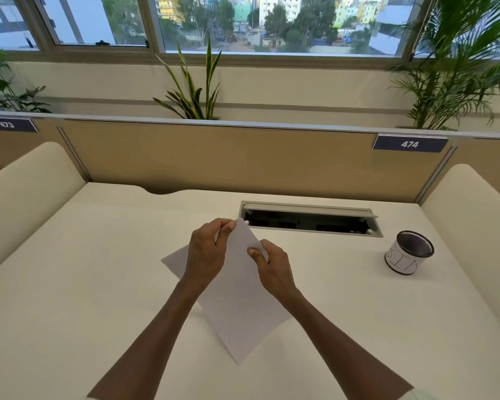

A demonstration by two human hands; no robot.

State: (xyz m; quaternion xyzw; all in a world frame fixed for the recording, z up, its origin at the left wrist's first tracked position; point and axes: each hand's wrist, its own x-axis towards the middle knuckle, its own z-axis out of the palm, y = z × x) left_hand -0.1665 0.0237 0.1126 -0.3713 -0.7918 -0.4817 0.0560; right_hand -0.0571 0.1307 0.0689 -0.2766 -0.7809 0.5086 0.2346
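A white sheet of paper (237, 301) lies turned like a diamond on the white desk (84, 284), its far part lifted and folded over toward me. My left hand (207, 251) pinches the raised far corner between thumb and fingers. My right hand (272, 264) pinches the right edge of the folded flap just below that corner. Another corner of the sheet pokes out to the left of my left wrist, and the near corner points at me.
An open cable tray (309, 219) is sunk into the desk behind the paper. A mesh pen cup (409, 252) wrapped in white paper stands at the right. Beige partitions with labels 473 and 474 close the back; cream side dividers flank the desk.
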